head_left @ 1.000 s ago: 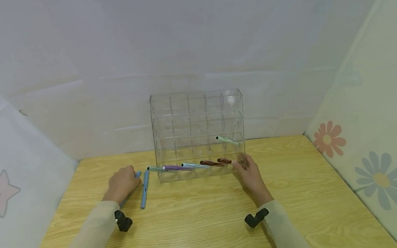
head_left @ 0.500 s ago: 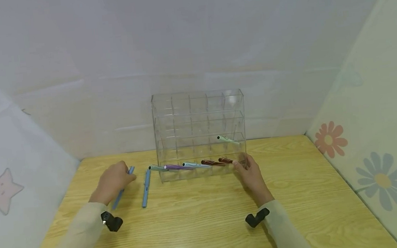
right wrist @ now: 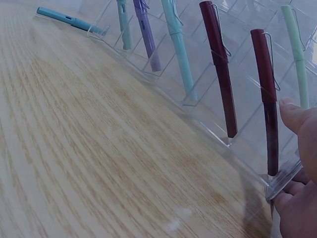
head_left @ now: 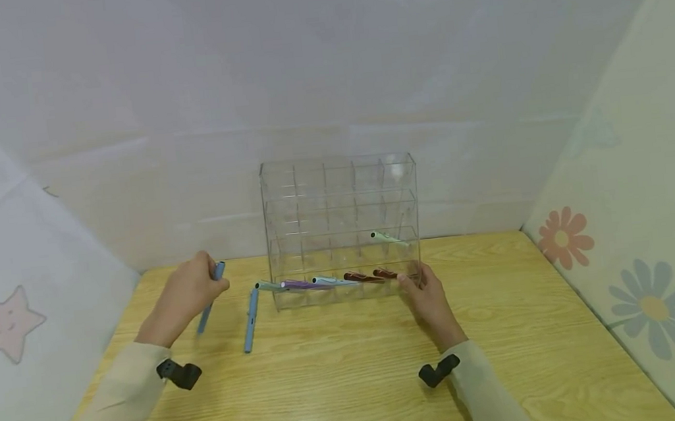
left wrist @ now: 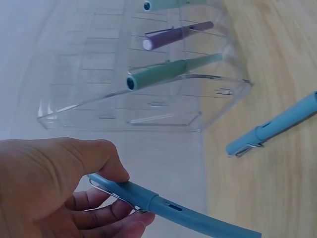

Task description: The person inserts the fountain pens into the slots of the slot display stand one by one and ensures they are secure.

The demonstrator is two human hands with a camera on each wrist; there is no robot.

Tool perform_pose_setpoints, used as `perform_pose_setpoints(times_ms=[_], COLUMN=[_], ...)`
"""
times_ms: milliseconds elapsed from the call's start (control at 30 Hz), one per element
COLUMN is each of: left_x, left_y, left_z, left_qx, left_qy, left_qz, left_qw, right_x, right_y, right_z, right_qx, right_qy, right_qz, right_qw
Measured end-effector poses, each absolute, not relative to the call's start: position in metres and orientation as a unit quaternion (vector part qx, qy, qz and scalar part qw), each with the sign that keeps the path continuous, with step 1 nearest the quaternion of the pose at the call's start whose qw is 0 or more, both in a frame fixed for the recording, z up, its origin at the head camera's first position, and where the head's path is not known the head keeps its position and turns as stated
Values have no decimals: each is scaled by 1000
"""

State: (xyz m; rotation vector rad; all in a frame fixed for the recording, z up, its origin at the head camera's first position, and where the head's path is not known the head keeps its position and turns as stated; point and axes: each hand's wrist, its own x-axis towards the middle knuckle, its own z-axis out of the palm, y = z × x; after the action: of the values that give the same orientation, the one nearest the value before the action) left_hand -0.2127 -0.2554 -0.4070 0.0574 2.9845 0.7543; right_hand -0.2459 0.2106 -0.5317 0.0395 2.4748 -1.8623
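Note:
My left hand (head_left: 182,298) pinches a blue pen (left wrist: 190,217) by its capped end, thumb on top and fingers beneath. This pen slants downward left of the clear rack (head_left: 341,221). Another blue pen (head_left: 250,322) lies on the table between that hand and the rack. Along the rack's bottom row stand a green pen (left wrist: 156,74), a purple pen (right wrist: 147,37), a light blue pen (right wrist: 178,49) and two dark red pens (right wrist: 221,74). One row up, at the right, leans a pale green pen (head_left: 386,237). My right hand (head_left: 430,300) grips the rack's lower right corner.
The wooden table (head_left: 341,379) extends in front of the rack. A white cloth (head_left: 324,69) hangs behind it, and printed side cloths (head_left: 630,209) flank the table. The rack's upper rows hold no pens.
My left hand has moved left and away from the table, raising the blue pen with it. The right hand keeps its grip on the rack. The head view has shifted slightly.

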Motion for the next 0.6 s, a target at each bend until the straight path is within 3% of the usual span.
perform_pose_setpoints(times_ms=[600], left_x=[-194], left_y=[-238], left_z=[-353], left_qx=[35], left_qy=[965], left_qz=[260], left_qw=[-13], right_x=[-245], right_y=[210], right_z=[-530], right_qx=[6], right_qy=[808], right_qz=[-589], right_qw=[16])
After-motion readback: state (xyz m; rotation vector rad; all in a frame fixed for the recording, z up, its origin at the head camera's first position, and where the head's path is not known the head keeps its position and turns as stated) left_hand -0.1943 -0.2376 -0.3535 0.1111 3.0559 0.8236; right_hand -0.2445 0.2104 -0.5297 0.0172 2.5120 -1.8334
